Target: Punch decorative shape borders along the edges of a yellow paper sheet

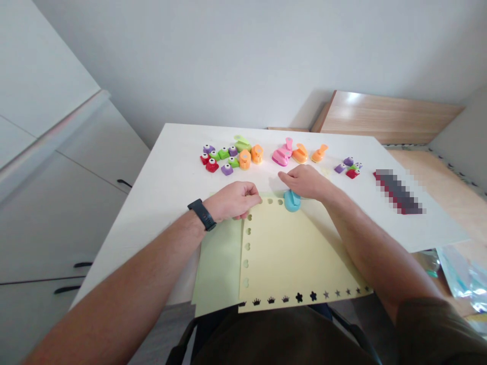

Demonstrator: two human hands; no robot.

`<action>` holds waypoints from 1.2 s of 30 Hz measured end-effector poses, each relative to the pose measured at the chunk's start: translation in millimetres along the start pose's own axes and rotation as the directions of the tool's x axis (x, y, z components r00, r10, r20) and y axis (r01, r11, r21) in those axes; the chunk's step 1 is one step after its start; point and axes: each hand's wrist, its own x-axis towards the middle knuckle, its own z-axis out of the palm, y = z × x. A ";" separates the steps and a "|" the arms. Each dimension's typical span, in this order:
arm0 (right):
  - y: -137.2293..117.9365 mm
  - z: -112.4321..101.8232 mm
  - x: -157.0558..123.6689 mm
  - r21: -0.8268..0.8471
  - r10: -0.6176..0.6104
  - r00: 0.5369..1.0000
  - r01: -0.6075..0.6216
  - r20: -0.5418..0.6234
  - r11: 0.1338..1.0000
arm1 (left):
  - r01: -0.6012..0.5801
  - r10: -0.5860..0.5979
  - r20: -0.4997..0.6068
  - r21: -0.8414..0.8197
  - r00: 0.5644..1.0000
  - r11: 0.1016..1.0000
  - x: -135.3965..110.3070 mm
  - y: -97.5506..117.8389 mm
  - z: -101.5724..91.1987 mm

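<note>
Left hand (232,201) pinches yellow paper (289,253); right hand (302,181) perhaps touches blue craft punch (292,201).

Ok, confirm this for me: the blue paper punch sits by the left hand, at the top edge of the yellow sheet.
Wrong hand. The blue paper punch sits by the right hand, not the left, at the top edge of the yellow sheet, as the head view shows.

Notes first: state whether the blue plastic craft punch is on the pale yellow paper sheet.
On: the blue plastic craft punch overlaps the top edge of the pale yellow paper sheet.
</note>
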 end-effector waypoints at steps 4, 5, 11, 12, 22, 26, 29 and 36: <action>-3.4 1.1 -1.0 -0.007 -0.011 1.000 0.011 0.004 1.000 | 0.005 -0.004 -0.010 0.036 1.000 0.999 0.2 -1.2 -0.8; -4.5 1.3 -1.2 -0.011 -0.014 1.000 0.015 0.005 1.000 | 0.005 -0.004 -0.013 0.045 1.000 0.999 0.3 -1.4 -1.0; -7.5 2.8 -1.3 -0.016 -0.006 1.000 0.007 0.022 1.000 | 0.004 -0.001 -0.035 0.087 0.999 0.996 0.6 0.7 -1.8; -7.4 3.3 -1.2 -0.014 -0.008 1.000 0.009 0.021 1.000 | -0.013 0.018 -0.041 0.102 0.999 0.995 0.6 1.0 -1.9; -9.7 5.5 -1.5 -0.027 -0.020 1.000 0.021 0.024 0.999 | -0.113 0.125 -0.044 0.208 0.991 0.972 2.1 -1.7 -2.5; -9.9 4.3 -2.2 -0.001 -0.014 1.000 0.014 0.015 1.000 | -0.109 0.122 -0.043 0.226 0.992 0.968 2.0 -0.9 -2.7; -9.0 4.1 -2.2 0.005 -0.002 1.000 0.001 0.016 1.000 | -0.103 0.117 -0.047 0.235 0.992 0.967 1.6 0.6 -2.9; -9.5 4.3 -1.9 -0.066 -0.024 0.999 0.026 0.036 0.997 | -0.102 0.117 -0.045 0.240 0.992 0.965 1.2 1.9 -2.4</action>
